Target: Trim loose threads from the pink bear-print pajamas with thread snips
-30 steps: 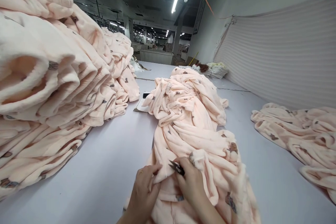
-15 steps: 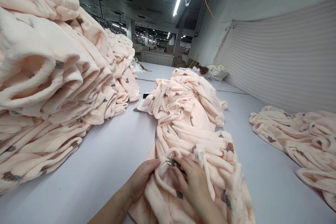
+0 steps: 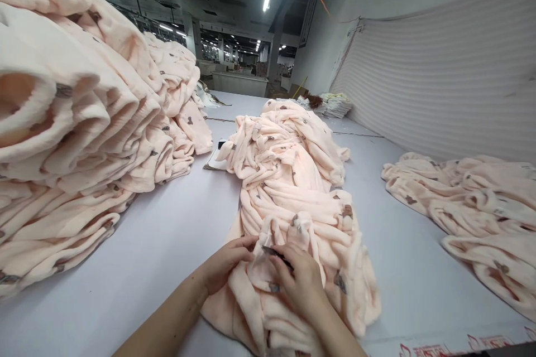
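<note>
A long heap of peach fleece garments (image 3: pixel 288 178) with small brown prints runs down the middle of the pale table (image 3: pixel 159 245). My left hand (image 3: pixel 224 262) pinches a fold of the nearest garment at the heap's front end. My right hand (image 3: pixel 299 281) rests on the same fold and grips small dark thread snips (image 3: pixel 276 255), whose tips point left toward my left fingers. Both hands are closed and almost touch each other.
A tall stack of folded peach fleece (image 3: pixel 79 122) fills the left side. More peach garments (image 3: pixel 473 201) lie at the right by a striped wall covering (image 3: pixel 439 72). A flat card with a dark object (image 3: pixel 215 159) lies behind the heap. Small stacks (image 3: pixel 330 105) sit far back.
The view has tipped down and shifted, so the heap sits higher in the picture. My hands have worked along the garment's fold; the snips stay in my right hand.
</note>
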Demonstrator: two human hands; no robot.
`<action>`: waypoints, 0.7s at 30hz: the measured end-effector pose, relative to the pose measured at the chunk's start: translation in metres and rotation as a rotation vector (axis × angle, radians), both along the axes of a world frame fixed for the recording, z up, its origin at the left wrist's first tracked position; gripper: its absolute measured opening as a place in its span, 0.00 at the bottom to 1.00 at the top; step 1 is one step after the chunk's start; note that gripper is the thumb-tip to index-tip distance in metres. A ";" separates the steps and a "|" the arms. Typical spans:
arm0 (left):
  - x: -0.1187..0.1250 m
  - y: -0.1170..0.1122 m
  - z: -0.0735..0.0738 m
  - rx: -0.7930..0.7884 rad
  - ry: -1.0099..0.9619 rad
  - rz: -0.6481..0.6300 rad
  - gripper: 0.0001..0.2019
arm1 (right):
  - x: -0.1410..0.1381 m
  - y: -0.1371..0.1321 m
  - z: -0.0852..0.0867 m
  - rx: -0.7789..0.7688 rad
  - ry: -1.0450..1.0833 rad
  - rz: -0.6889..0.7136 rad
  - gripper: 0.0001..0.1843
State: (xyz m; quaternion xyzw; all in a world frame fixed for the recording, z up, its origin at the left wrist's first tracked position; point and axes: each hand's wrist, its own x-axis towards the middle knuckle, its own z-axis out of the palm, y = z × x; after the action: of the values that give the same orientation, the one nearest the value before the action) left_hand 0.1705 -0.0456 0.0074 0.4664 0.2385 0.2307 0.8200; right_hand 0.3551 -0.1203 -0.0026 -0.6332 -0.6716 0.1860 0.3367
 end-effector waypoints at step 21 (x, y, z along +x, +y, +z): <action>0.038 -0.097 -0.023 0.596 0.535 0.244 0.09 | 0.021 -0.061 0.000 -0.158 0.261 0.011 0.11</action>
State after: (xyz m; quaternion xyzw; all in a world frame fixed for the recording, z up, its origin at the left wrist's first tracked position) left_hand 0.2081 -0.1424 -0.0155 0.6951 0.4194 0.2558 0.5249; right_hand 0.3764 -0.1811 -0.0024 -0.6246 -0.6089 0.3208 0.3691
